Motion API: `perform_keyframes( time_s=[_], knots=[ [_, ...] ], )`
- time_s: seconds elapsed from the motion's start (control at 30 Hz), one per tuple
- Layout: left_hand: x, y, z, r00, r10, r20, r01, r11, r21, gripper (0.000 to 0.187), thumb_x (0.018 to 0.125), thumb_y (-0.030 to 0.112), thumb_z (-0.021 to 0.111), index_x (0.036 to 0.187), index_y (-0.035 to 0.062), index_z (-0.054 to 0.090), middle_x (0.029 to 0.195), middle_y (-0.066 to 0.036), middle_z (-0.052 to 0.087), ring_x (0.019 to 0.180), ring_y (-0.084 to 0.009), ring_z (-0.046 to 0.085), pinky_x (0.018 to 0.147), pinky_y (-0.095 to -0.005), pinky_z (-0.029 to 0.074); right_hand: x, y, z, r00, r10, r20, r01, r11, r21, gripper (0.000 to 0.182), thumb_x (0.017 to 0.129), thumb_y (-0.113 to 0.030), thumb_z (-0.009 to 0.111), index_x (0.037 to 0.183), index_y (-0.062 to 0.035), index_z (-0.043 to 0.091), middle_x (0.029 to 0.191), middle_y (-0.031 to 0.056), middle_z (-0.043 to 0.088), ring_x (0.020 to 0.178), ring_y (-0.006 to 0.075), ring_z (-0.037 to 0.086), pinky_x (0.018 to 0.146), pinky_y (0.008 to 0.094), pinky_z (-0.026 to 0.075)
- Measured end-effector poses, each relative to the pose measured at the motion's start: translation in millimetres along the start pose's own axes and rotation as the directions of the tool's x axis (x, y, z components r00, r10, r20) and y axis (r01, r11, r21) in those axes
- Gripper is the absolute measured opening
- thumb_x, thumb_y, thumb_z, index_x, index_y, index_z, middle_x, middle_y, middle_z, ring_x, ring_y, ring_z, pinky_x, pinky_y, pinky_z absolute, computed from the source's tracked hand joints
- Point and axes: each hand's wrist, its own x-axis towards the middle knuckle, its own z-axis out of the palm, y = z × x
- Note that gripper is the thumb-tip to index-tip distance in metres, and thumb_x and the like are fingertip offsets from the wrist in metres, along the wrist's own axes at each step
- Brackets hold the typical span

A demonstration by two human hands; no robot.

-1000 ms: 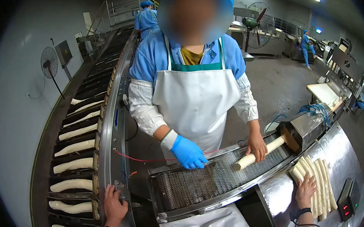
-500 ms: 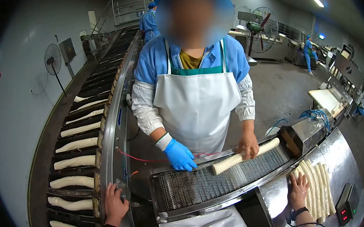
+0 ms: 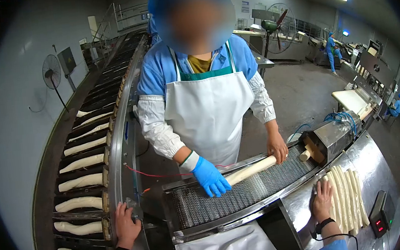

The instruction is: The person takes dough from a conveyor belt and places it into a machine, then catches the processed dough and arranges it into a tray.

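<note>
My left hand rests on the metal rail beside the tray conveyor, fingers stretched and slightly apart near a small dark fitting. Flat on the steel table lies my right hand, fingers extended, at the left edge of a row of pale dough strips. Between my hands runs a mesh belt with a dough roll on it. A co-worker's blue-gloved hand touches the roll's left end, and their bare hand its right end.
Dark trays with dough pieces fill the conveyor on the left. A digital scale stands right of the strips. Another roll's end shows at the belt's metal housing. The co-worker in a white apron stands opposite.
The view has shifted slightly. The co-worker's gloved hand has come onto the roll's left end, and the bare hand is at its right end. Another roll's end has appeared by the housing.
</note>
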Motion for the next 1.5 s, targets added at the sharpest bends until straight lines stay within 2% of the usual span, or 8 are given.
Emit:
perform_keyframes(
  time_s=[0.07, 0.17, 0.5, 0.67, 1.03, 1.2, 1.43, 1.5],
  knots=[
    [0, 0, 1, 1.0, 0.012, -0.001, -0.012, 1.0, 0.006, 0.044, 0.074, 0.011, 0.07, 0.115, -0.0011, 0.066, 0.143, -0.021, 0.051, 0.144, -0.0378, 0.035, 0.12, -0.0464, 0.031, -2, 0, 2, 0.973, -0.219, -0.076, 0.226, 0.97, 0.088, 0.048, 0.093, -0.006, 0.044, 0.14, 0.0001, 0.052, 0.154, 0.0245, 0.041, 0.147, 0.0386, 0.033, 0.123, 0.052, 0.023],
    [0, 1, -1, 1.0, 0.028, -0.004, -0.028, 1.0, 0.011, 0.043, 0.074, 0.011, 0.07, 0.115, -0.0011, 0.066, 0.143, -0.022, 0.051, 0.144, -0.0381, 0.035, 0.12, -0.0462, 0.031, 1, -6, 11, 0.967, -0.247, -0.056, 0.253, 0.953, 0.166, 0.046, 0.093, -0.006, 0.045, 0.137, 0.0021, 0.053, 0.152, 0.0233, 0.044, 0.145, 0.0385, 0.036, 0.122, 0.0507, 0.026],
    [-1, -4, 3, 0.999, 0.046, -0.027, -0.046, 0.999, -0.002, 0.042, 0.073, 0.011, 0.07, 0.113, -0.0032, 0.068, 0.143, -0.023, 0.052, 0.145, -0.0373, 0.034, 0.121, -0.0451, 0.03, 44, -69, 22, 0.989, -0.063, -0.133, 0.099, 0.954, 0.285, 0.058, 0.093, -0.016, 0.06, 0.144, 0.0038, 0.043, 0.153, 0.0244, 0.042, 0.144, 0.0391, 0.037, 0.121, 0.0497, 0.027],
    [-1, -2, 3, 0.999, 0.04, -0.031, -0.04, 0.999, 0.002, 0.042, 0.073, 0.012, 0.07, 0.112, -0.0038, 0.068, 0.142, -0.023, 0.052, 0.146, -0.0368, 0.034, 0.12, -0.0449, 0.031, 69, -111, 20, 0.981, -0.159, -0.111, 0.19, 0.905, 0.38, 0.064, 0.091, -0.008, 0.049, 0.153, -0.0017, 0.033, 0.16, 0.0208, 0.032, 0.151, 0.0371, 0.026, 0.124, 0.0515, 0.017],
    [-1, -3, 2, 0.999, 0.036, -0.02, -0.036, 0.999, 0.004, 0.044, 0.074, 0.013, 0.067, 0.116, -0.0038, 0.067, 0.141, -0.023, 0.052, 0.145, -0.0384, 0.034, 0.12, -0.0467, 0.031, 87, -143, 0, 0.937, -0.347, 0.038, 0.321, 0.899, 0.298, 0.078, 0.08, 0.001, 0.051, 0.154, -0.0173, 0.038, 0.16, 0.02, 0.033, 0.15, 0.0443, 0.025, 0.121, 0.0626, 0.014],
    [1, -3, 2, 0.998, 0.058, -0.038, -0.058, 0.998, -0.003, 0.043, 0.076, 0.013, 0.067, 0.116, -0.0027, 0.068, 0.142, -0.022, 0.052, 0.145, -0.0375, 0.035, 0.12, -0.0467, 0.032, 92, -188, 0, 0.907, -0.417, -0.056, 0.418, 0.882, 0.217, 0.042, 0.087, -0.01, 0.058, 0.128, -0.0113, 0.054, 0.138, 0.0134, 0.053, 0.142, 0.0406, 0.038, 0.113, 0.0695, 0.026],
    [4, -4, 1, 0.999, 0.014, -0.032, -0.015, 0.999, -0.035, 0.043, 0.075, 0.012, 0.069, 0.116, -0.0026, 0.068, 0.141, -0.021, 0.053, 0.145, -0.0361, 0.035, 0.118, -0.0466, 0.035, 83, -227, -33, 0.872, -0.488, -0.032, 0.484, 0.851, 0.204, 0.023, 0.085, -0.014, 0.061, 0.108, -0.0122, 0.062, 0.112, 0.0081, 0.063, 0.12, 0.0296, 0.055, 0.107, 0.0648, 0.034],
    [5, -7, 3, 0.999, 0.026, -0.041, -0.027, 0.999, -0.023, 0.044, 0.075, 0.012, 0.07, 0.116, -0.0032, 0.068, 0.14, -0.021, 0.054, 0.145, -0.0357, 0.035, 0.118, -0.0468, 0.035, 87, -230, -17, 0.856, -0.51, -0.088, 0.517, 0.84, 0.165, 0.028, 0.075, -0.021, 0.073, 0.101, -0.0143, 0.064, 0.104, 0.0055, 0.065, 0.109, 0.0265, 0.059, 0.098, 0.0602, 0.039]
  ],
)
